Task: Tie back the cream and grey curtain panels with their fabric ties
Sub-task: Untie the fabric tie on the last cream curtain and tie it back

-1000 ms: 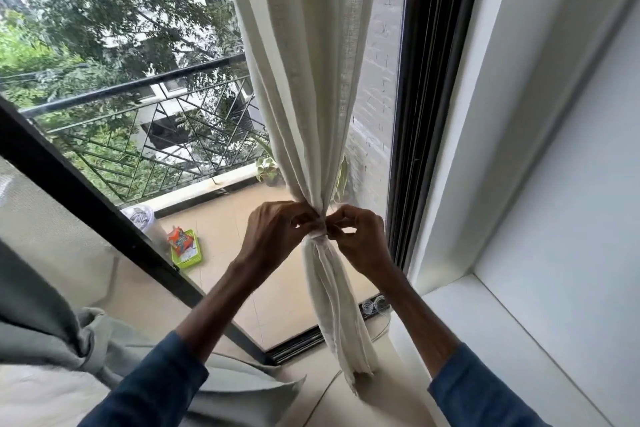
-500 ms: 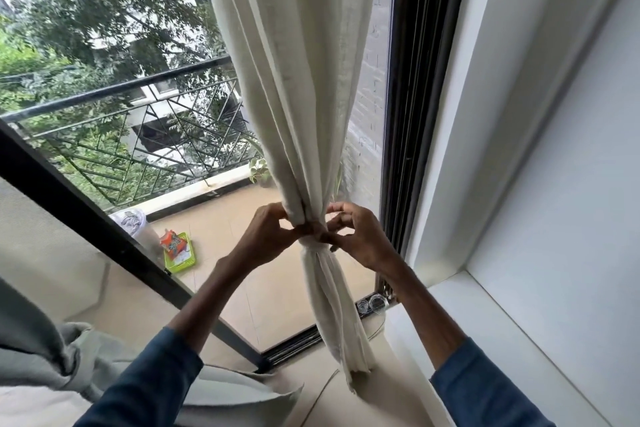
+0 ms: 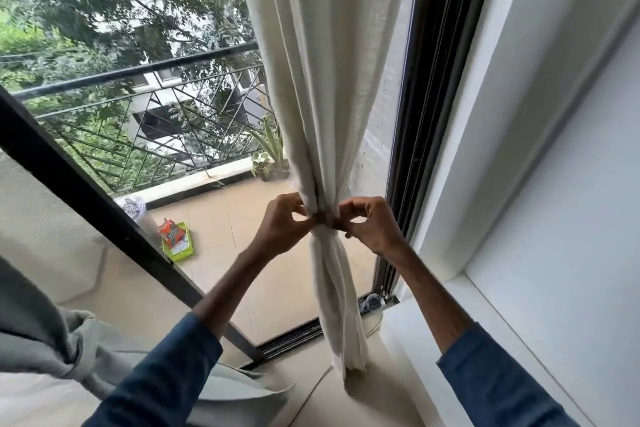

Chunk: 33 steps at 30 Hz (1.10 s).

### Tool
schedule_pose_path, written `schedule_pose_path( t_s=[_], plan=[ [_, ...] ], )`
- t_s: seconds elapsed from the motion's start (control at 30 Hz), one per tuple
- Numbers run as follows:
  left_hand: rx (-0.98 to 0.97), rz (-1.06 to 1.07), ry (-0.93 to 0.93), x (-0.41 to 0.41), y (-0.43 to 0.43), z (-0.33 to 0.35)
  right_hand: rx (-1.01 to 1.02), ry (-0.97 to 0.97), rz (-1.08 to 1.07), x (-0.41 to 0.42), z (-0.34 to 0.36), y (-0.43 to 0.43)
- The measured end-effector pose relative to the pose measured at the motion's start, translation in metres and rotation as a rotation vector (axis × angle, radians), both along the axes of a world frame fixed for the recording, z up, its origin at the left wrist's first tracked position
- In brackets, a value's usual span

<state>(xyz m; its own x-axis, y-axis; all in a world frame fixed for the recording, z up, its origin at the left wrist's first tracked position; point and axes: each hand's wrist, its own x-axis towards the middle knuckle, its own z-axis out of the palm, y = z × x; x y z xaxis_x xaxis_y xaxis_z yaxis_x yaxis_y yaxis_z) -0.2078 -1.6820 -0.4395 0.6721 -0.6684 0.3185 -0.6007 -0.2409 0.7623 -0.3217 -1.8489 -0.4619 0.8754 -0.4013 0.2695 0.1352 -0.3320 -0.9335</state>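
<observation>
Here the cream curtain panel (image 3: 322,80) hangs straight down in front of the glass, drawn into a narrow waist a little above its lower end, near the right side of the window frame (image 3: 412,121). Its long axis runs top to bottom. The fabric tie (image 3: 322,227) crosses that axis at the waist, going round the bundle level with the hands. It is the same cream as the cloth and mostly covered by fingertips, so I cannot tell how far the knot is formed.

The left hand (image 3: 282,222) meets the waist from the left and the right hand (image 3: 374,226) from the right. Both are at the same height, both directly in front of the person, and neither is plainly nearer. Each has its fingers curled in and pinches the tie where it crosses the front of the bundle. The next pull, I judge, should go sideways, away from the curtain's axis, so the tie tightens without sliding down the bundle.

The grey curtain panel (image 3: 41,322) lies bunched at the lower left, well apart from both hands. Whether it is already tied I cannot tell.

Beyond the glass, an orange packet (image 3: 170,234) sits on a green tray (image 3: 181,248) on the balcony floor. The packet carries print, but it is too small to read. No other writing or brand is visible.
</observation>
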Motion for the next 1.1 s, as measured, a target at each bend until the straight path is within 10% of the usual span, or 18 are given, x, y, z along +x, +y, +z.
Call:
schedule_pose_path(
  t_s=[0.33, 0.77, 1.1],
  plan=[
    [0.424, 0.142, -0.005, -0.014, 0.017, -0.049, -0.071, 0.104, -0.096, -0.009, -0.029, -0.008],
    [0.87, -0.445, 0.366, -0.096, -0.061, -0.11, 0.238, 0.403, -0.143, -0.077, -0.103, -0.038],
    [0.944, -0.354, -0.013, -0.113, -0.156, -0.168, 0.463, 0.62, -0.383, -0.11, -0.175, -0.095]
  ],
)
